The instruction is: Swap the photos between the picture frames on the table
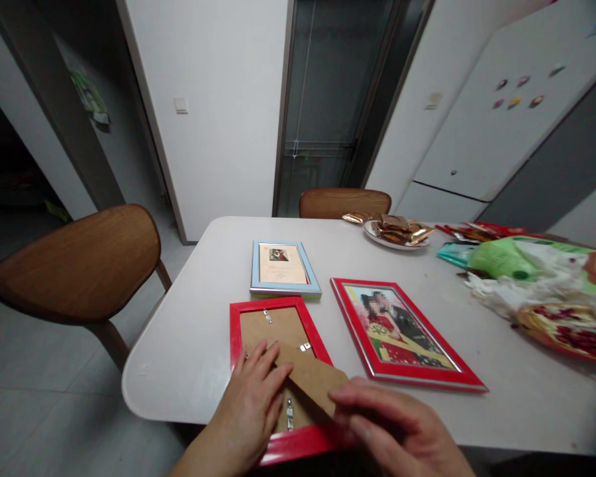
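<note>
A red picture frame (236,331) lies face down at the table's near edge, its brown backing (283,326) and small metal clips showing. My left hand (253,397) rests on the backing with its fingers spread, holding nothing. On the right, my right hand (397,424) has its thumb and index finger at the free end of the brown stand flap (315,377), which is tilted up from the backing. Another red frame (402,331) with a photo of two people lies face up to the right. Behind is a light blue frame (283,265) holding a printed card.
On the white table (179,344), a plate (402,245) of gold-wrapped packets stands at the back. Green and white bags (516,262) and a plate of dark red fruit (571,334) lie at the right. Wooden chairs stand at the left (89,265) and behind (345,202).
</note>
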A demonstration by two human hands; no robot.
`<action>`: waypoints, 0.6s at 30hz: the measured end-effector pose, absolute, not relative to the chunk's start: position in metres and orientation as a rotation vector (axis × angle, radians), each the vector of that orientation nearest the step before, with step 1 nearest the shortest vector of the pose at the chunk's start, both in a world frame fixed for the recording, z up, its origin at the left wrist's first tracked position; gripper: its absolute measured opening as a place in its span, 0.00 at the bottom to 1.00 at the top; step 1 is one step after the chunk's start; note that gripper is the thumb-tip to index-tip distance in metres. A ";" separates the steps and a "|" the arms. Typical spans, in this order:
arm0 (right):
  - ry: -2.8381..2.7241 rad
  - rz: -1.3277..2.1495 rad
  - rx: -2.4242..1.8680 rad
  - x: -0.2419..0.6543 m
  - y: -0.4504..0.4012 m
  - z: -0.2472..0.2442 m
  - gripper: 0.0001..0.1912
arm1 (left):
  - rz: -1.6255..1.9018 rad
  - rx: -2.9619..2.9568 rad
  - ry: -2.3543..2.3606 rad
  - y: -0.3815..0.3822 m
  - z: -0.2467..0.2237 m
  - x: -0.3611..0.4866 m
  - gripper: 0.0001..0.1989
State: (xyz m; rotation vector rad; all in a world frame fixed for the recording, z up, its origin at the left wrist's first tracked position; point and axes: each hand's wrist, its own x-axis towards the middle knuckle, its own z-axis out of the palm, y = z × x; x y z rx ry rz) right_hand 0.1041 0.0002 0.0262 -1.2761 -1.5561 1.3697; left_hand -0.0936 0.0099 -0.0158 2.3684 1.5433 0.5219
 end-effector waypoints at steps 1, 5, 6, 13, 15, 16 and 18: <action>-1.640 1.187 -1.295 0.107 0.012 0.031 0.12 | 0.513 2.378 1.510 0.009 -0.014 -0.091 0.21; -2.039 0.660 -1.295 0.106 0.056 0.018 0.12 | 0.541 2.380 1.476 0.006 -0.016 -0.091 0.17; -2.131 0.577 -1.300 0.103 0.064 0.009 0.13 | 0.583 2.369 1.506 0.006 -0.019 -0.093 0.17; -2.376 0.397 -1.455 0.088 0.086 -0.020 0.12 | 0.941 2.088 1.859 0.014 -0.047 -0.114 0.25; -2.362 0.371 -1.491 0.085 0.088 -0.021 0.12 | 0.938 2.073 1.861 0.019 -0.049 -0.116 0.25; -2.356 0.354 -1.507 0.084 0.089 -0.021 0.11 | 0.929 2.079 1.860 0.021 -0.050 -0.116 0.25; -2.354 0.316 -1.520 0.082 0.090 -0.024 0.12 | 0.901 2.106 1.864 0.024 -0.048 -0.116 0.25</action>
